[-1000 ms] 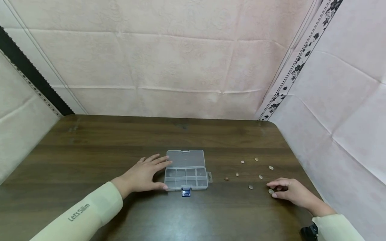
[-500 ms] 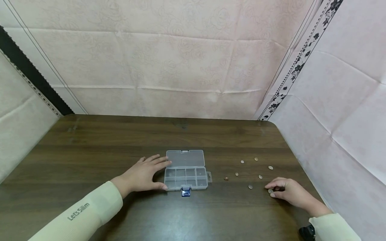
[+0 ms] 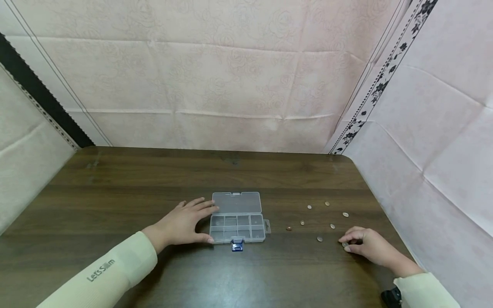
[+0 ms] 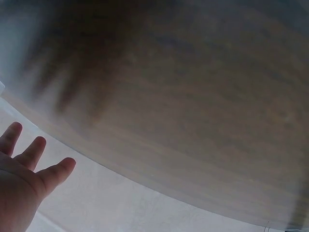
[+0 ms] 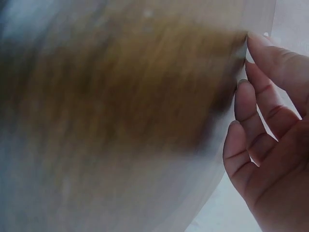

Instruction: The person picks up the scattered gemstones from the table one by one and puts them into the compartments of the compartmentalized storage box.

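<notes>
A clear plastic compartment box [image 3: 236,229] lies on the table with its lid [image 3: 236,203] folded back and its blue latch [image 3: 237,246] toward the front. My left hand [image 3: 188,222] rests along the box's left side, fingers spread, fingertips over the lid's edge and thumb at the front corner. At the right, my right hand [image 3: 366,246] pinches a small round disc [image 3: 344,245] between thumb and fingers, low over the table. In the right wrist view the fingers [image 5: 246,104] are curled toward the thumb; the disc hardly shows there.
Several small round discs lie scattered between box and right hand, among them a copper-coloured disc [image 3: 289,228], a silvery disc [image 3: 319,239] and a pale disc [image 3: 345,214]. The brown wooden table [image 3: 154,171] ends at pale cloth walls [image 3: 231,85] behind and on both sides.
My right hand has shifted slightly left and its thumb now covers more of the disc. The left hand and the box hold still.
</notes>
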Available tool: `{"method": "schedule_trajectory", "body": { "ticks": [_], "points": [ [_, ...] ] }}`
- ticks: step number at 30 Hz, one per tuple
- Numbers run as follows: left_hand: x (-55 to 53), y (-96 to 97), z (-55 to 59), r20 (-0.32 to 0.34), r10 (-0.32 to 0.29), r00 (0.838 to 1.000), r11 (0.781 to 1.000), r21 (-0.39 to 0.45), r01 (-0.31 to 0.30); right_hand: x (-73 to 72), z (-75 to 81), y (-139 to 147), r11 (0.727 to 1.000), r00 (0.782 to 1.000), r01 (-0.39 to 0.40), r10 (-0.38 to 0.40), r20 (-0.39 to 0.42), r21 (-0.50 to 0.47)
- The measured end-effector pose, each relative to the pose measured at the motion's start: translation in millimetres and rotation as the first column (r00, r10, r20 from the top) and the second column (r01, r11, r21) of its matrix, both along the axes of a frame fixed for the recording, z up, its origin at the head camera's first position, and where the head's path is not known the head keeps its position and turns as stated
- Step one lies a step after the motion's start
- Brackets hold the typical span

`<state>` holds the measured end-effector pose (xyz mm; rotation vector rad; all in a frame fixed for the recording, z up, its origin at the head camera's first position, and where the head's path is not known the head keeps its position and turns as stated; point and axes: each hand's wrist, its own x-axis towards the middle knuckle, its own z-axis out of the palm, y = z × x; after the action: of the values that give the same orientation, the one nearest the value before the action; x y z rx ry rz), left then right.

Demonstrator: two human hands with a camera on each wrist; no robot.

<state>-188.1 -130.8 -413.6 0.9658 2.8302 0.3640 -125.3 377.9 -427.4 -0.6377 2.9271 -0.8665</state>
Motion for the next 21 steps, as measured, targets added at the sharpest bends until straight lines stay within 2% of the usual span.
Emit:
{"method": "schedule_trajectory", "body": {
  "ticks": [9,12,16,21],
  "points": [
    [0.2,0.7,-0.6,0.005,-0.001,1.0,1.0,-0.004,0.001,0.9,2.0,-7.1,0.994,0.999,0.046,-0.044,-0.022,0.094],
    [-0.2,0.9,-1.1,0.004,-0.003,1.0,1.0,-0.013,0.003,1.0,4.0,-12.6,0.988,0.994,0.081,-0.07,-0.088,0.134],
    [-0.5,0.9,-1.5,0.001,-0.003,1.0,1.0,-0.016,0.003,-0.8,8.8,-21.3,0.969,0.976,0.14,-0.1,-0.196,0.201],
    [0.0,1.1,-0.9,0.002,0.001,1.0,1.0,-0.007,-0.001,-4.3,15.9,-30.4,0.958,0.956,0.176,-0.112,-0.27,0.227]
  ]
}}
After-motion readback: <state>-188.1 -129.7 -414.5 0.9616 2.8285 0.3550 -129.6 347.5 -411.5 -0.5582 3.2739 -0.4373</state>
